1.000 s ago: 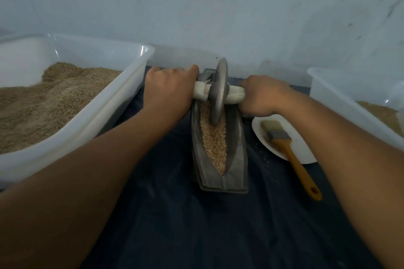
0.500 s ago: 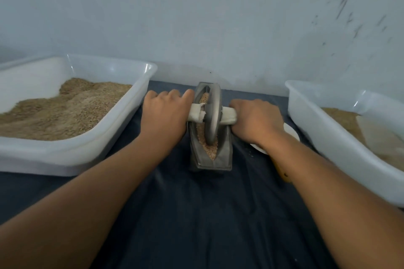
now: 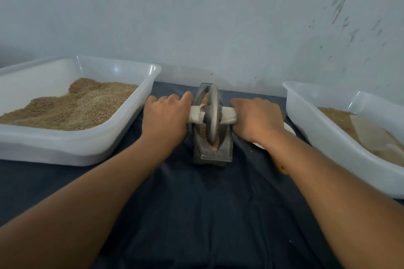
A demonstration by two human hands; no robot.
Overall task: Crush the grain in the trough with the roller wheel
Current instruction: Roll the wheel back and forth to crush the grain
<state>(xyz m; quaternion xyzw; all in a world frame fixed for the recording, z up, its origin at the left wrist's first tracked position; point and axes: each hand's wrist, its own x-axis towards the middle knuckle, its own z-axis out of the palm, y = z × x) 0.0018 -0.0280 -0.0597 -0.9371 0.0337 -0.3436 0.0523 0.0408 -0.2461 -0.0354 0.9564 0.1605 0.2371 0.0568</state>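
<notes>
surface: dark blue cloth [image 3: 196,214], creased, fills lower frame | centre: grey metal trough [image 3: 225,150] on cloth | left: white tub [image 3: 76,148] of grain | right: second white tub [image 3: 328,137] | right of trough: white plate [image 3: 289,128], mostly hidden

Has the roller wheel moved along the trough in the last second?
Yes. The roller wheel has rolled toward the person: earlier it stood at the trough's far end, now it sits near the near end, with grain showing behind it.
</notes>
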